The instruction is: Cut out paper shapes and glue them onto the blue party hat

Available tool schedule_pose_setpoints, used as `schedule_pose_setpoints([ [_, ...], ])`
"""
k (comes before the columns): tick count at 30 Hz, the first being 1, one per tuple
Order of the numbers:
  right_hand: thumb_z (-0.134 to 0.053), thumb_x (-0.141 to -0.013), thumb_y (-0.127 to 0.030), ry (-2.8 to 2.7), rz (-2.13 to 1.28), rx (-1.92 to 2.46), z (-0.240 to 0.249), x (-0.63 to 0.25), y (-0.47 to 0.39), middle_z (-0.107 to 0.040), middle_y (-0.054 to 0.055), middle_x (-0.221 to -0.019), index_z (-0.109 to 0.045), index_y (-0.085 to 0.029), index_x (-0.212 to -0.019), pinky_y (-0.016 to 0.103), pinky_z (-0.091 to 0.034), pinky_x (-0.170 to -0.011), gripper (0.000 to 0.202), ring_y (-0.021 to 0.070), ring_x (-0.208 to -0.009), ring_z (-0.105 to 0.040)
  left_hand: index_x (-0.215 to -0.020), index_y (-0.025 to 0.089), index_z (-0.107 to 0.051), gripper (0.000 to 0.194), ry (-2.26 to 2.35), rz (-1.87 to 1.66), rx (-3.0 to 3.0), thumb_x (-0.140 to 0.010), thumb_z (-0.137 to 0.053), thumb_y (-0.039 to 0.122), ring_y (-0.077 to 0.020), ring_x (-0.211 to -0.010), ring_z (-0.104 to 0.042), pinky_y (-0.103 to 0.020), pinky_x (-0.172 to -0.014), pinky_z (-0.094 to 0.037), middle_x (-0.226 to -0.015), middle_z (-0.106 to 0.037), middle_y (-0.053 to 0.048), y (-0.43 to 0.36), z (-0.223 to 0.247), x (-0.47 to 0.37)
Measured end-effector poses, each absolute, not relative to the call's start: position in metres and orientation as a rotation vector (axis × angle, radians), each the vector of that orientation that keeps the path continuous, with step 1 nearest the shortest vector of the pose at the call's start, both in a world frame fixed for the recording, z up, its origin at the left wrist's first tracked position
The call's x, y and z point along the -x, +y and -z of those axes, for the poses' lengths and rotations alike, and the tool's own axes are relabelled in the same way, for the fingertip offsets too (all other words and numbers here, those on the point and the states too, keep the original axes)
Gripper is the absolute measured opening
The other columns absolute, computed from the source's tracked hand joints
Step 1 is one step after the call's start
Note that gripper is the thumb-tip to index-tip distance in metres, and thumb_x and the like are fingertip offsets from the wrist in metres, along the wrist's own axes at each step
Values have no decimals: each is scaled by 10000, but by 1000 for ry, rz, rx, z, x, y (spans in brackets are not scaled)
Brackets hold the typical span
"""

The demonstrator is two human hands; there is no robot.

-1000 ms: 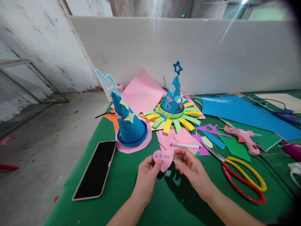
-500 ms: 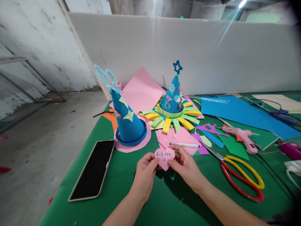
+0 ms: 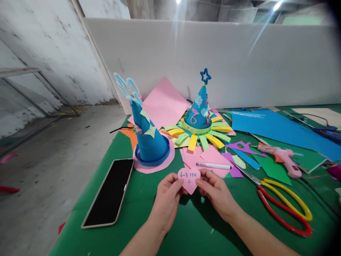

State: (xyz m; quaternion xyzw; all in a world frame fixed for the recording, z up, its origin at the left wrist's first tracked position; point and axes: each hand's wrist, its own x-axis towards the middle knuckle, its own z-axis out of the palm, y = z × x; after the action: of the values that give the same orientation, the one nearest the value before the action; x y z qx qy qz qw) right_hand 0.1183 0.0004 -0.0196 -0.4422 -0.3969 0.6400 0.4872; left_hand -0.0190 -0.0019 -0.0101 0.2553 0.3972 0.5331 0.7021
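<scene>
A small pink paper heart [image 3: 189, 187] is held up over the green table, with "6-3 134" and a small box shape written on it in blue. My left hand [image 3: 169, 199] pinches its left edge between thumb and fingers. On the right edge, my right hand [image 3: 217, 192] grips it the same way. Just beyond lie a white pen [image 3: 213, 166] and pink paper pieces [image 3: 199, 155]. A blue cone hat [image 3: 150, 142] with a pink brim stands left of them. Farther back is another blue cone hat [image 3: 198, 115] with a yellow and green strip brim and a star on top.
A phone [image 3: 109, 192] lies left of my hands. Large scissors [image 3: 279, 199] with red and yellow handles and a pink glue gun [image 3: 282, 156] are on the right. Blue sheets [image 3: 279, 128] and a pink sheet [image 3: 165, 103] lie before a white board [image 3: 213, 60].
The whole scene has shifted slightly right in view. My right fingers have moved a little on the heart's right edge, and both hands still hold it.
</scene>
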Motion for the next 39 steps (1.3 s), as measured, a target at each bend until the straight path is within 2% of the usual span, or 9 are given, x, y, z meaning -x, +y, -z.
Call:
schedule_pose_setpoints([
  [3, -605, -739, -278, -923, -1591, 1084, 22, -120, 0, -469, -55, -583, -539, -173, -723, 207, -280, -479, 124, 64, -492, -374, -609, 153, -498, 138, 838, -1185, -559, -716, -586, 152, -76, -564, -490, -190, -573, -388, -592, -548, 25, -1, 9, 20],
  [10, -611, -737, -292, -859, -1602, 1035, 21, -121, -2, -503, -48, -639, -577, -216, -764, 218, -317, -519, 87, 94, -545, -400, -637, 142, -509, 125, 791, -1128, -617, -737, -572, 184, -93, -464, -499, -216, -499, -381, -555, -585, -11, -1, 8, 20],
  [17, -586, -758, -264, -818, -1618, 961, 18, -120, -4, -501, -45, -641, -589, -206, -791, 213, -335, -542, 67, 87, -568, -408, -640, 146, -507, 122, 819, -1133, -668, -738, -570, 184, -102, -515, -528, -223, -542, -406, -592, -594, -10, 0, 11, 19],
  [25, -578, -756, -304, -952, -1545, 1076, 17, -120, -3, -462, -55, -588, -534, -188, -708, 209, -311, -515, 133, 83, -541, -413, -661, 149, -519, 123, 883, -1114, -682, -692, -623, 208, -52, -427, -449, -168, -431, -344, -583, -557, 23, 4, 13, 21],
  [30, -557, -764, -355, -994, -1463, 1207, 6, -126, 3, -503, -18, -746, -519, -219, -922, 233, -354, -553, 212, 111, -626, -468, -649, 144, -551, 140, 1059, -1215, -757, -650, -669, 218, -67, -455, -476, -176, -491, -365, -537, -553, 28, 6, 10, 27],
  [35, -546, -763, -328, -1258, -1313, 1103, -19, -124, 29, -530, 37, -925, -508, -230, -933, 279, -418, -683, 200, 179, -879, -509, -690, 149, -612, 113, 1354, -1447, -1010, -652, -659, 245, -122, -653, -532, -195, -610, -393, -674, -603, -2, 6, -6, 57],
  [39, -559, -740, -271, -1551, -1037, 997, -40, -96, 71, -551, 50, -971, -474, -220, -1034, 309, -436, -673, 310, 167, -797, -521, -767, 170, -610, 116, 1488, -1631, -1160, -687, -613, 254, -152, -720, -534, -224, -657, -405, -719, -591, -4, 13, -11, 83],
])
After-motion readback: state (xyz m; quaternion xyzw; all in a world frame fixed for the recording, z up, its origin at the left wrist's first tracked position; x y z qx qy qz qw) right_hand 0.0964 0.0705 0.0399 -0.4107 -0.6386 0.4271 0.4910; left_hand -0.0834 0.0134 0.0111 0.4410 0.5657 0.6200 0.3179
